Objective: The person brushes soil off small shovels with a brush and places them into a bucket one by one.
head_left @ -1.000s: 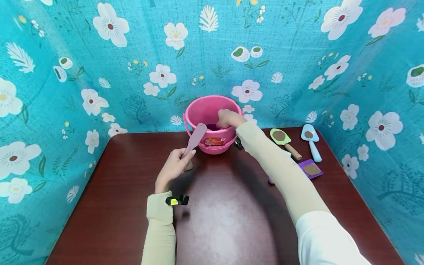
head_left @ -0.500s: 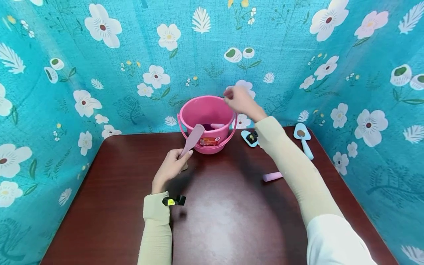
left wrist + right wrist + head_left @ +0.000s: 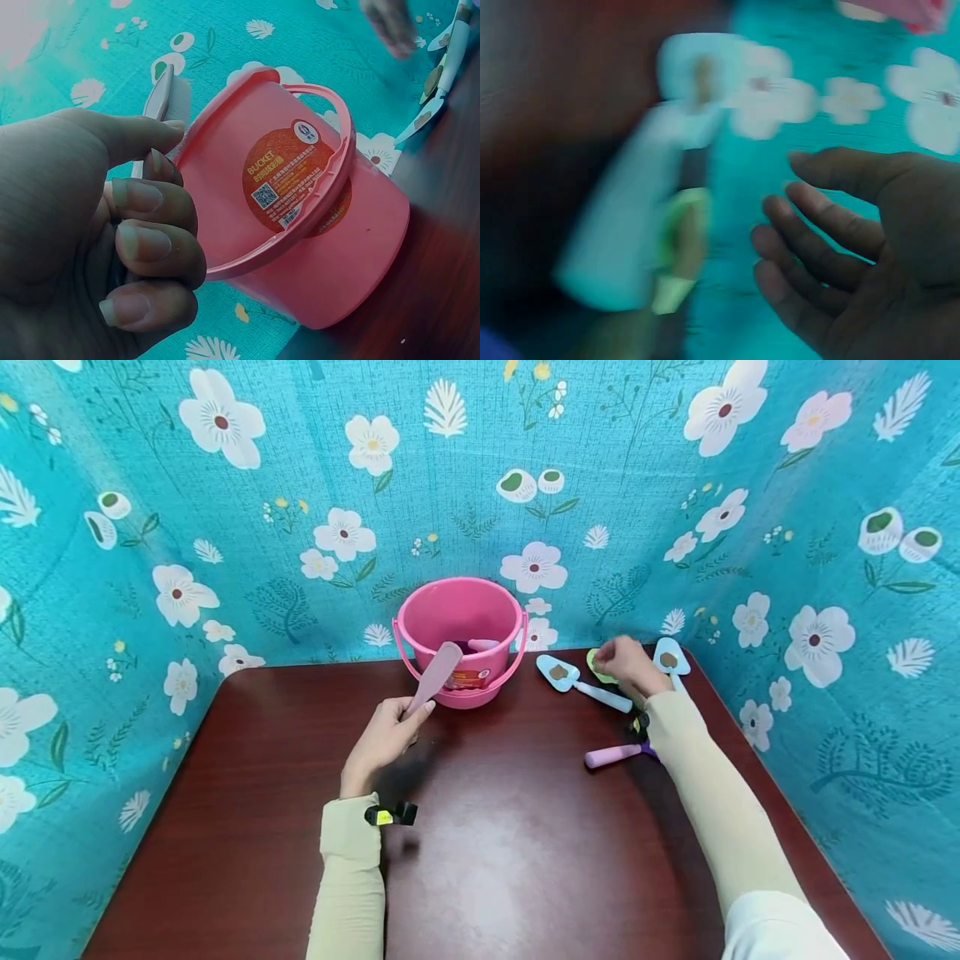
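Observation:
My left hand [image 3: 386, 739] grips a mauve paddle-shaped tool [image 3: 437, 677] by its lower end, its flat part raised in front of the pink bucket [image 3: 468, 697]. Inside the bucket, a light pink handle [image 3: 483, 645] leans near the rim. Over at the right, my right hand [image 3: 633, 664] hovers above a green trowel [image 3: 600, 667] with its fingers loosely bent. Nothing shows between those fingers in the right wrist view, where the hand [image 3: 840, 240] is apart from the blurred trowels. Sleeve and hand hide part of the green trowel.
Left of the right hand lies a light blue trowel [image 3: 603, 696]; a second blue trowel [image 3: 670, 657] is behind it. A pink-handled purple tool [image 3: 613, 756] lies closer, partly under the sleeve. Flowered cloth [image 3: 330, 602] hangs behind the dark table [image 3: 285, 760].
My right hand has come up out of the bucket and swung right to the green trowel. A pink handle now shows inside the bucket. The left hand keeps its grip on the mauve tool.

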